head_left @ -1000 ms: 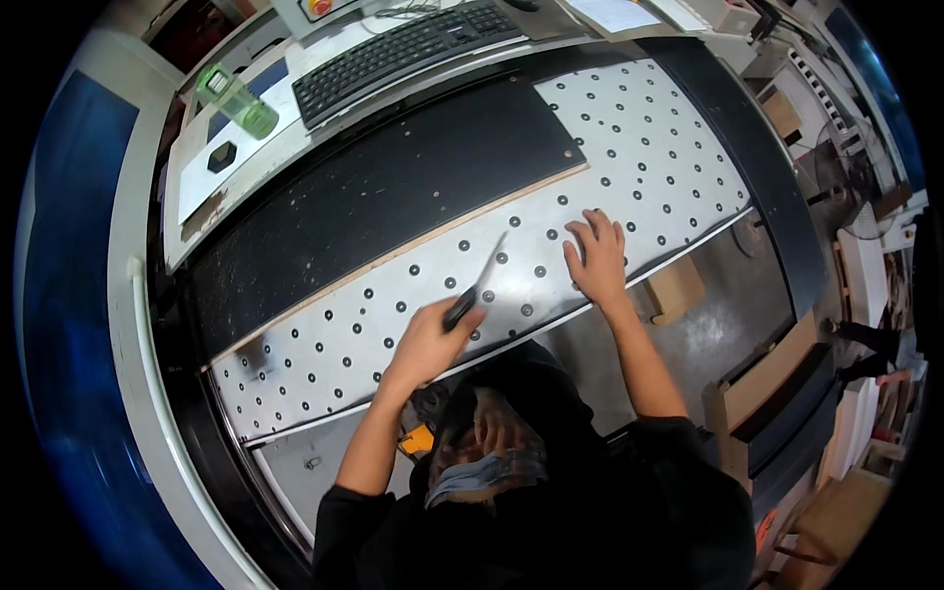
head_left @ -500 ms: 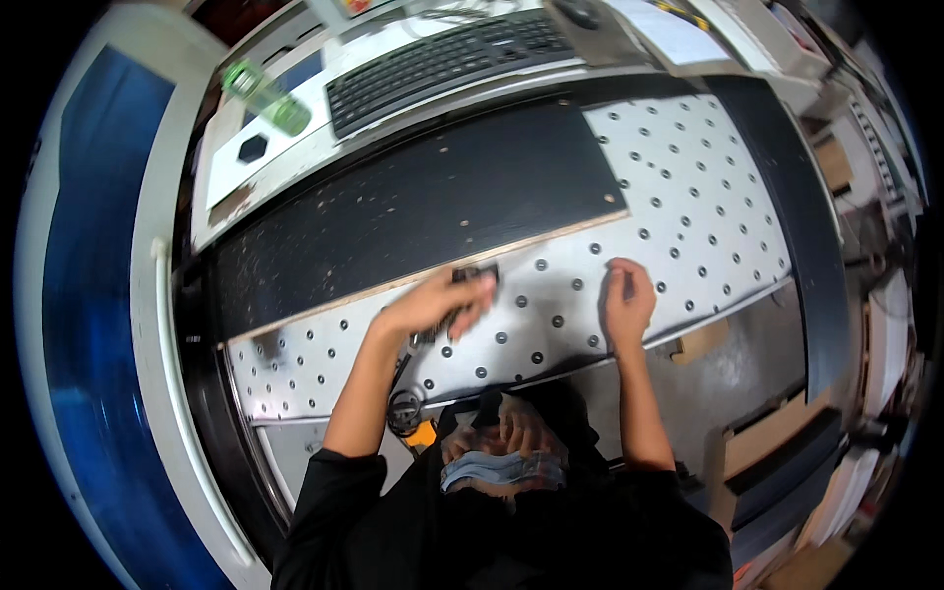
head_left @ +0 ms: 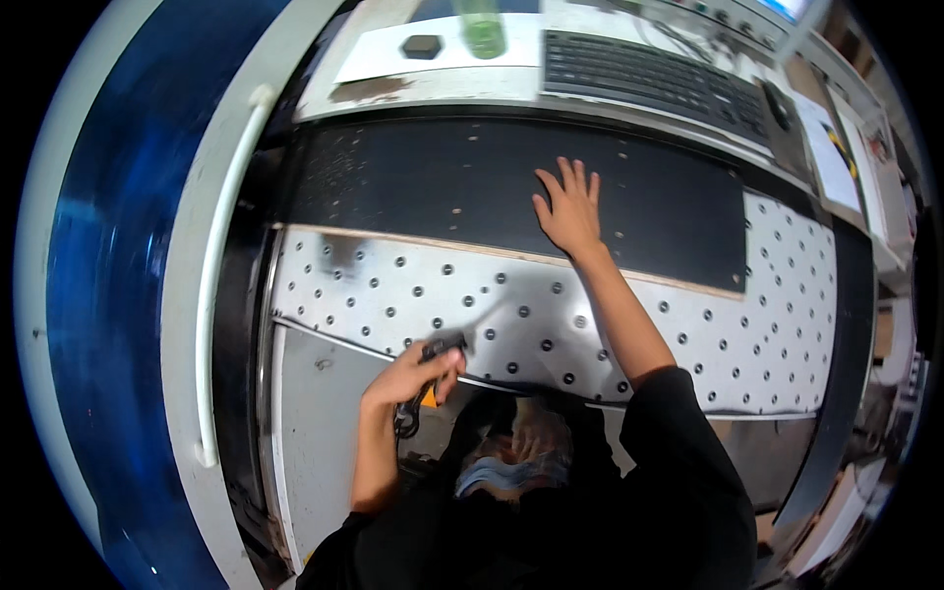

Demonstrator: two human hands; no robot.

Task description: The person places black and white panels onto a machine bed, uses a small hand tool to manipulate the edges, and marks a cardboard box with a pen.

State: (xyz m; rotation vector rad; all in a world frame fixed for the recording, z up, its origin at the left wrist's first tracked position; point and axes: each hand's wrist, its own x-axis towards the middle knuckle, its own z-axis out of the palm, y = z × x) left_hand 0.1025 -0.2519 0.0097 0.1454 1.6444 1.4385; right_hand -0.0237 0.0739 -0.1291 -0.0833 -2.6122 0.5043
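A long black board with a pale wooden front edge and a few small holes lies on a white table surface dotted with dark round studs. My right hand rests palm down on the board with its fingers spread. Over the table's front edge, my left hand is wrapped round a black hand-held tool. From the tool a dark cord hangs in loops beside my body. Blur and my fingers hide part of the tool, so its exact kind does not show.
Behind the board stands a white ledge with a black keyboard, a green bottle, a small black block and a mouse. On the left is a blue and white machine panel with a white handle.
My view has turned, so the board appears nearly level. My right hand has gone from above the studded surface onto the board. My left hand has drawn back toward my body with the tool.
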